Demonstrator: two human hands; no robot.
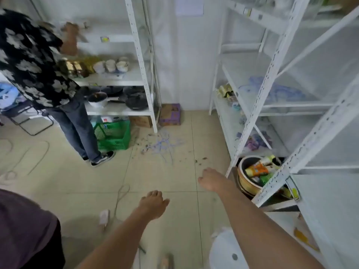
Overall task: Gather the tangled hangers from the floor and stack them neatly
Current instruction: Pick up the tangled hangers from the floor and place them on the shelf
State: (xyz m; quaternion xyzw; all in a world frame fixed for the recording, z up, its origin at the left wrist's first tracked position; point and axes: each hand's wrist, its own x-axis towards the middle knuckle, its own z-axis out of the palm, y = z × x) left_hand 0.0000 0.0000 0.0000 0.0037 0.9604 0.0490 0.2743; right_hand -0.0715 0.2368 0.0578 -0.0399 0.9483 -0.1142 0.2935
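Observation:
A tangle of thin pale blue wire hangers (163, 147) lies on the tiled floor beside the foot of the left shelf unit. More pale blue hangers (272, 90) rest on a middle shelf of the right unit. Both my arms stretch forward above the floor, well short of the floor tangle. My left hand (153, 203) holds nothing, its fingers loosely curled and pointing down. My right hand (211, 180) is further ahead near the right shelf's leg, also holding nothing, its fingers curled under.
A person in a floral shirt (29, 61) stands at the left shelf unit (139, 55), next to a green crate (114, 135). A purple box (171, 114) sits by the wall. A pot of packets (254, 171) stands under the right shelf unit (258, 105). A white cable (120, 199) trails on the floor.

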